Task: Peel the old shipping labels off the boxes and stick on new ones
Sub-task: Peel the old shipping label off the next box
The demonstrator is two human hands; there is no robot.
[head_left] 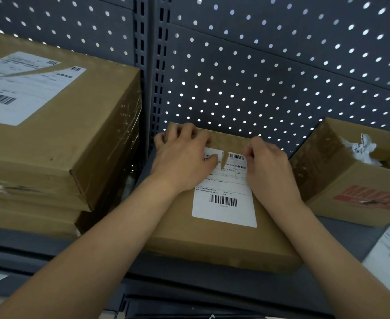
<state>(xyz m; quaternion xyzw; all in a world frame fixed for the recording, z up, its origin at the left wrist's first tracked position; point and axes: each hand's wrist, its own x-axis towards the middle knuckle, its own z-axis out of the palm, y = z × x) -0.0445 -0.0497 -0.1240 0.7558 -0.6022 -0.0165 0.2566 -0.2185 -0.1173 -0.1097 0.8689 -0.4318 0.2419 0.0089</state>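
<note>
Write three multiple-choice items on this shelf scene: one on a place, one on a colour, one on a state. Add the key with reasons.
1. Where does the crumpled white paper lie?
A. In the open box on the right
B. On the stacked boxes at left
C. On the pegboard wall

2. What colour is the print on the open box's side?
A. Green
B. Red
C. Blue

3. In what state is the label on the middle box?
A. Whole and flat
B. Peeled fully off
C. Torn at its top edge

Key:
1 A: the paper sits inside the box's open top.
2 B: the block of print is red.
3 C: a notch splits the label's top edge between the left hand and the right hand.
</note>
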